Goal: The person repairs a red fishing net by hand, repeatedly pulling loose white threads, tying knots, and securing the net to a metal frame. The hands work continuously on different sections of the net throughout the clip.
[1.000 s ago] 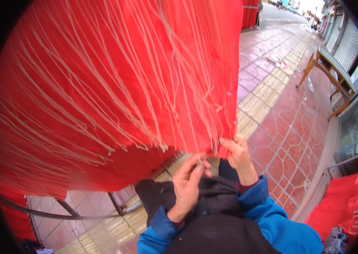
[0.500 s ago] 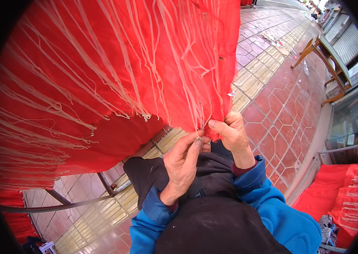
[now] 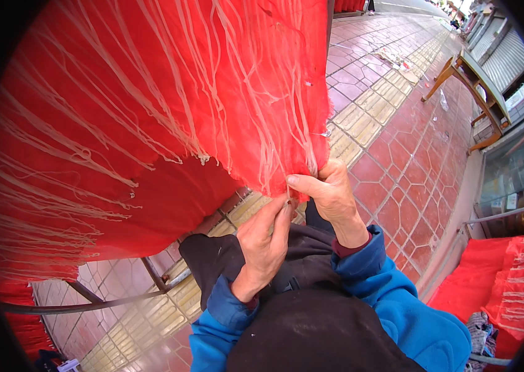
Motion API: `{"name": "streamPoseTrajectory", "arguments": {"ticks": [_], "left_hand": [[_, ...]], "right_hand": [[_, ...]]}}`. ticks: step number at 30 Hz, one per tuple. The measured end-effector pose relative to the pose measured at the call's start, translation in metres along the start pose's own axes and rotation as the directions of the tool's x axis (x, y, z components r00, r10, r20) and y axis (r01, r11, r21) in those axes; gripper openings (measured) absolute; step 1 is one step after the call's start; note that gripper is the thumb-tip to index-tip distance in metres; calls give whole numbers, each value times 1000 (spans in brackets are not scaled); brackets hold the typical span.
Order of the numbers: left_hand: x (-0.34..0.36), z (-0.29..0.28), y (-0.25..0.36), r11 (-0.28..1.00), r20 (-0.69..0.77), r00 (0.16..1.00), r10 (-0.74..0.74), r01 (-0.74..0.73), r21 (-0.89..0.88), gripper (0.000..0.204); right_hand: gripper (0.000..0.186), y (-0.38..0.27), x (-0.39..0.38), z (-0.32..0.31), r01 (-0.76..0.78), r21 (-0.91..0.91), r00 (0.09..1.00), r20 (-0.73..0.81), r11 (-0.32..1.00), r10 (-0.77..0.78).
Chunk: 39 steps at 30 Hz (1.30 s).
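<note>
While the fringed red cloth [image 3: 144, 130] spreads across the upper left of the view, the right hand [image 3: 333, 195] holds its near edge pinched; just beside it, the left hand [image 3: 263, 235] grips the end of a pale strand [image 3: 288, 193].

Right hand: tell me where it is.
Head view, just right of centre: the right hand holds the lower right corner of the red cloth, beside the left hand.

Blue sleeves [image 3: 420, 328] (darker cuffs [image 3: 361, 260]), maroon inner cuffs [image 3: 339, 250], black garment [image 3: 308, 332], seemingly an apron.
</note>
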<state>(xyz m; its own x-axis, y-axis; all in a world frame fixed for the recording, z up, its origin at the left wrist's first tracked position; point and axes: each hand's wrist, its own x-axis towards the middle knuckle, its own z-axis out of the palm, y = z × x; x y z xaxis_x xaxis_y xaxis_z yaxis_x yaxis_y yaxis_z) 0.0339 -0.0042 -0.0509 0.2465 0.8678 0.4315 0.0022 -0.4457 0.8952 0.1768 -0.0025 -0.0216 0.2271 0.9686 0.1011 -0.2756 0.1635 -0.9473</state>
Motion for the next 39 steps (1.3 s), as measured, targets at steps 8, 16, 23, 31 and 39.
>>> {"name": "streamPoseTrajectory", "arguments": {"ticks": [8, 16, 23, 31, 39], "left_hand": [[-2, -8, -1, 998, 12, 1000, 8, -9, 70, 18], [-17, -30, 7, 993, 13, 1000, 13, -15, 114, 19], [-29, -59, 31, 995, 60, 998, -27, 20, 102, 19], [-40, -55, 21, 992, 99, 988, -122, 119, 40, 18], [-26, -48, 12, 975, 94, 970, -224, 224, 11, 19]], "right_hand": [[23, 9, 8, 0, 74, 388, 990, -136, 919, -22], [23, 17, 18, -8, 109, 436, 976, -217, 893, -13], [24, 20, 23, -9, 49, 368, 982, -186, 928, 22], [22, 40, 45, -13, 6, 328, 998, -56, 945, 13], [38, 66, 69, -30, 41, 183, 993, -119, 982, -20]]}}
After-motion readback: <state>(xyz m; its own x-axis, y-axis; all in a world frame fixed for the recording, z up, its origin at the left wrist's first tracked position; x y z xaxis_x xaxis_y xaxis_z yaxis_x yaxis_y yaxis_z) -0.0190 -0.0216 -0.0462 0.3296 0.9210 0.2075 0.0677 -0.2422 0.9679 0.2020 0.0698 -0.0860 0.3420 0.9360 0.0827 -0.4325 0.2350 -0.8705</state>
